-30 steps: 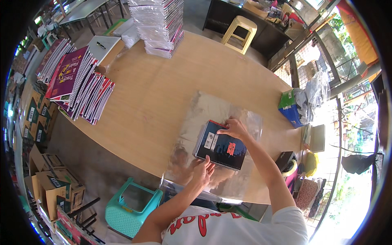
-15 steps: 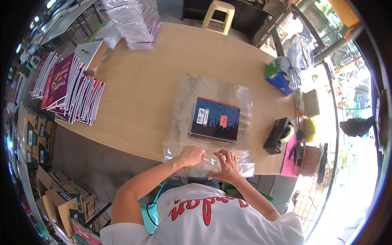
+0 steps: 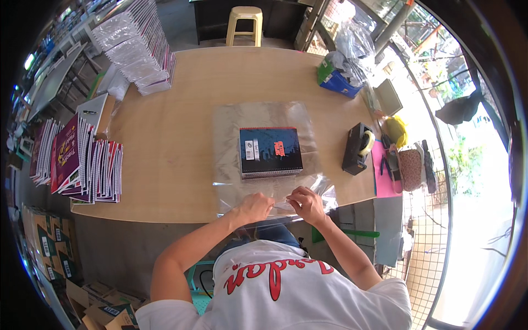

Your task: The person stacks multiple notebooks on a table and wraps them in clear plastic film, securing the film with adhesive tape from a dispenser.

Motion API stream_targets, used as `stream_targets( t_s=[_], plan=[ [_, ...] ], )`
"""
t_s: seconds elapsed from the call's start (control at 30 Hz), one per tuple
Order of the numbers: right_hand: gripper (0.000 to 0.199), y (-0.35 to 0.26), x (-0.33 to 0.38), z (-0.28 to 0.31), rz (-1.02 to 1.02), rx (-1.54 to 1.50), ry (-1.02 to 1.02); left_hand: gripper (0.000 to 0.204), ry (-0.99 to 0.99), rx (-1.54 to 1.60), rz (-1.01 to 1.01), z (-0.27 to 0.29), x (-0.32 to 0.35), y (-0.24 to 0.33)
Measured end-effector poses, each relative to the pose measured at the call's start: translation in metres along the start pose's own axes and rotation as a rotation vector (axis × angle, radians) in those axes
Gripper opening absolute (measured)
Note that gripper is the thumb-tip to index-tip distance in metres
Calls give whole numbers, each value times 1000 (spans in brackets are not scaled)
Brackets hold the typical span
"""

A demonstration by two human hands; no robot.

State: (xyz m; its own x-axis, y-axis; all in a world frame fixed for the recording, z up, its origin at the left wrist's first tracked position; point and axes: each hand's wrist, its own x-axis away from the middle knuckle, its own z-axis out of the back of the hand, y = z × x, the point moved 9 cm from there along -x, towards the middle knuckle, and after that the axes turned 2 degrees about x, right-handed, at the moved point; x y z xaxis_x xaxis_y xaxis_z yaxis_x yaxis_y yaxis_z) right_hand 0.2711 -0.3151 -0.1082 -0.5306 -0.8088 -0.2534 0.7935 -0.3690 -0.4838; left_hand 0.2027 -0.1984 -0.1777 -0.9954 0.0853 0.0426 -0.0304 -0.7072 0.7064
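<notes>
A small stack of spiral-bound notebooks (image 3: 272, 151) with a dark blue cover lies on a clear plastic sheet (image 3: 226, 124), its coil edge toward me. At the sheet's near edge, by the front of the table, my left hand (image 3: 257, 208) is closed with its fingers curled on the plastic. A short gap to the right, my right hand (image 3: 308, 205) pinches the same edge between thumb and fingers. The near part of the plastic is crinkled and shiny around both hands. Neither hand touches the notebooks.
On the wooden table (image 3: 165, 126), purple and red notebooks (image 3: 82, 159) stand at left, a tall wrapped stack (image 3: 135, 52) at far left. A tape dispenser (image 3: 358, 148) sits right, near a pink sheet (image 3: 388, 176) with tools. A blue-green box (image 3: 340, 82) holds plastic. Beyond is a stool (image 3: 245, 26).
My right hand's fingers, spread before, have drawn together into a pinch on the plastic. My left hand stays closed at the edge. The whole view has turned and shifted.
</notes>
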Motion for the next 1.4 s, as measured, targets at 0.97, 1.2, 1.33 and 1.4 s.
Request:
stream_targets(
  t_s=[0.97, 1.2, 1.33, 1.4],
  plan=[
    [19, 215, -179, -13, -244, -262, -851, 55, 447, -345, 70, 30, 10, 63],
    [20, 241, -225, -31, -119, 22, -721, 66, 377, -456, 261, 40, -79, 26],
    [42, 190, -284, -58, 96, -257, -384, 69, 379, -469, 285, 37, -88, 26],
    [55, 146, -295, -93, 198, -470, -497, 69, 387, -467, 288, 35, -87, 28]
  ],
)
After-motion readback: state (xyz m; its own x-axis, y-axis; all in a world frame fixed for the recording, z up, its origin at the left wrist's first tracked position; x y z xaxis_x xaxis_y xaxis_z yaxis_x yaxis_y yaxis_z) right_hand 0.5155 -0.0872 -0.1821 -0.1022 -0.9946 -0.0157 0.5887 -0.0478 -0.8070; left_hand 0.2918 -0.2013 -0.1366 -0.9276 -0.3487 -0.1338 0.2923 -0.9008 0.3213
